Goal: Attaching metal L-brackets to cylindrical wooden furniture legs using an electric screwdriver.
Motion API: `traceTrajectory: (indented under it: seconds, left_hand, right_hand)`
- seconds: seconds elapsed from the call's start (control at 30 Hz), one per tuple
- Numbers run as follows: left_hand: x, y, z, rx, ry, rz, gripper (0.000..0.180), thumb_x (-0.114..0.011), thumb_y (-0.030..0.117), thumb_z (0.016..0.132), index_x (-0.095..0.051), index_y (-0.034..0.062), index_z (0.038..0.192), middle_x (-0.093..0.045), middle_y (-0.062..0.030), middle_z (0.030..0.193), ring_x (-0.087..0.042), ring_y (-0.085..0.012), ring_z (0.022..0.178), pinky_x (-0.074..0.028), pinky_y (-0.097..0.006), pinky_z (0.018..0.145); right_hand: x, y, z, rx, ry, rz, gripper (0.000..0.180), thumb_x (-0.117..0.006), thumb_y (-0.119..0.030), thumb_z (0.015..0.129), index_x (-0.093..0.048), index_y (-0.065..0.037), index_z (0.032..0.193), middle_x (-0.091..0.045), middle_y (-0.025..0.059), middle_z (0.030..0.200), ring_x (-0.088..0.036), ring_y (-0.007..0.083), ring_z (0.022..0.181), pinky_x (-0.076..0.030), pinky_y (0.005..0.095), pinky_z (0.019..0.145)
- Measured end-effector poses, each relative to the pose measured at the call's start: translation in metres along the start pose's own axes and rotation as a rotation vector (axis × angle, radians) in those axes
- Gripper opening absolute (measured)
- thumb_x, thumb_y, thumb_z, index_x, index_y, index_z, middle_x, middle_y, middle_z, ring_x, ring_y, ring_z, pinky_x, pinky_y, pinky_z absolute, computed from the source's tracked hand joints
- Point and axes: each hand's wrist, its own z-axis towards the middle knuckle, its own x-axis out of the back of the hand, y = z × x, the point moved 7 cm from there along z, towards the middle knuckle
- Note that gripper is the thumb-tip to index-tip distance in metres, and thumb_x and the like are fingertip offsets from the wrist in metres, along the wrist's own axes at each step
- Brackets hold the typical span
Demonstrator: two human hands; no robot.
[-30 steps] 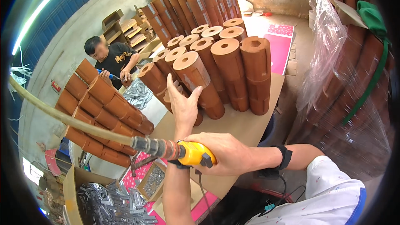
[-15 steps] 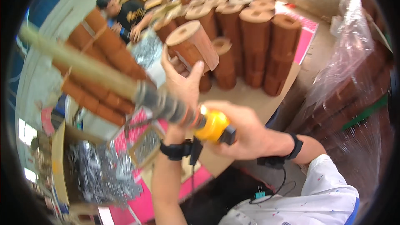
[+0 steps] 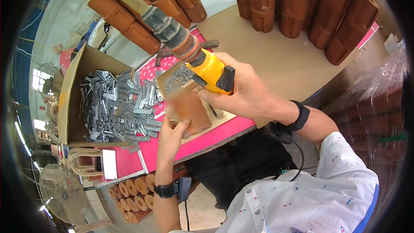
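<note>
My right hand (image 3: 243,88) grips a yellow power tool (image 3: 212,74) with black switches. A thick ribbed black sleeve (image 3: 170,30) joins it to a pale hose leading to the upper left. Just below and left of the tool, my left hand (image 3: 170,140) holds a short reddish-brown wooden cylinder (image 3: 194,116) by its near left side. The cylinder lies tilted over a light wooden board at the pink table's near edge, and its far end is blurred. A thin dark rod shows between the cylinder and my right hand; its link to the tool is hidden.
A cardboard box (image 3: 71,99) spills metal brackets (image 3: 123,105) onto the pink table (image 3: 151,157). Behind the tool sits a tray of small screws (image 3: 179,77). Stacked brown cylinders (image 3: 295,8) stand far right; others lie upper left and beneath the table. A white phone-like slab (image 3: 109,164) lies near left.
My left hand has brought the cylinder from the standing stacks down to the board near me. The view has swung leftward and down. The power tool stays in my right hand.
</note>
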Motion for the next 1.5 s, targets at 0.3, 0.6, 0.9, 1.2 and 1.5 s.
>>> traceTrajectory:
  seconds: [0.3,0.6,0.9,1.2,1.5]
  left_hand:
    - [-0.02,0.006,0.015,0.112,-0.059,0.109,0.072,-0.069,0.033,0.082,-0.038,-0.0032,0.137,-0.063,-0.0203,0.098,-0.067,-0.0253,0.089,-0.054,-0.035,0.071]
    - [-0.021,0.043,-0.009,-0.574,0.006,0.689,0.108,-0.086,0.029,0.061,-0.024,0.0039,0.147,-0.029,-0.0273,0.145,-0.037,-0.0388,0.133,-0.037,-0.045,0.107]
    - [-0.024,0.026,0.016,-0.602,-0.069,0.498,0.111,-0.088,0.022,0.056,-0.025,0.0031,0.146,-0.031,-0.0203,0.146,-0.036,-0.0363,0.134,-0.035,-0.043,0.109]
    - [-0.021,0.028,0.017,-0.58,-0.086,0.51,0.107,-0.086,0.024,0.059,-0.026,0.0008,0.145,-0.032,-0.0211,0.146,-0.035,-0.0365,0.134,-0.034,-0.042,0.11]
    - [0.016,0.007,0.028,-0.503,0.032,0.161,0.087,-0.083,0.021,0.066,-0.04,0.0052,0.14,-0.035,-0.0186,0.145,-0.036,-0.0324,0.134,-0.035,-0.04,0.107]
  right_hand:
    - [-0.022,0.011,0.008,0.034,0.054,0.012,0.048,-0.072,-0.009,0.079,-0.05,0.001,0.12,-0.062,0.0087,0.097,-0.061,0.0148,0.087,-0.049,0.0288,0.078]
    - [-0.021,0.03,0.011,-0.039,0.07,0.121,0.051,-0.073,-0.012,0.077,-0.05,0.001,0.122,-0.063,0.0123,0.095,-0.062,0.018,0.083,-0.05,0.03,0.076]
    - [-0.022,0.033,0.005,-0.06,0.013,0.085,0.05,-0.072,-0.01,0.078,-0.051,0.002,0.122,-0.063,0.0108,0.096,-0.062,0.0165,0.086,-0.05,0.031,0.076]
    - [-0.025,0.046,0.002,-0.042,0.032,0.116,0.045,-0.073,-0.011,0.08,-0.052,0.001,0.119,-0.062,0.0064,0.096,-0.058,0.0117,0.085,-0.049,0.0282,0.077]
    - [-0.022,0.039,-0.001,-0.174,-0.003,0.143,0.041,-0.072,-0.008,0.08,-0.054,-0.001,0.116,-0.059,0.0036,0.1,-0.058,0.0116,0.091,-0.047,0.0277,0.083]
